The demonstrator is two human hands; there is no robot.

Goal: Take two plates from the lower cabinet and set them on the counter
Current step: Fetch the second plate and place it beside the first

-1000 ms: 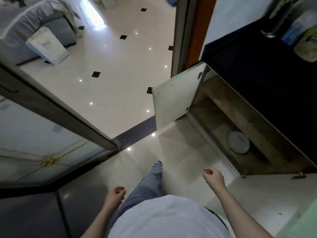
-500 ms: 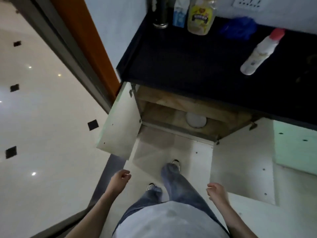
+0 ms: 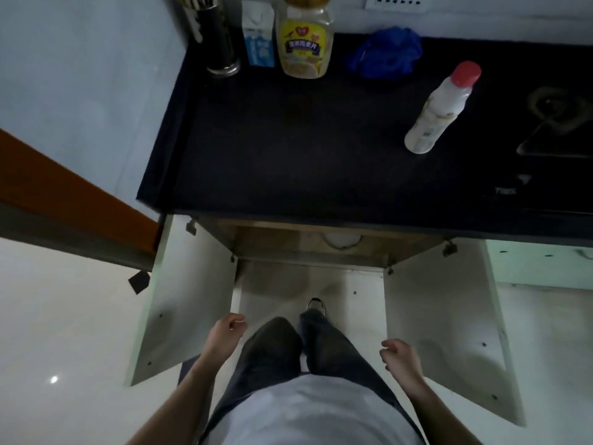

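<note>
Your left hand and right hand hang loosely curled, holding nothing, between the open cabinet doors. A white plate lies inside the lower cabinet, just under the bench front edge.

Colours at my counter
Black counter; white cabinet doors; white bottle, red cap; crumpled blue cloth; yellow-labelled jar.

Plates inside the lower cabinet — beneath the counter, between its doors.
</note>
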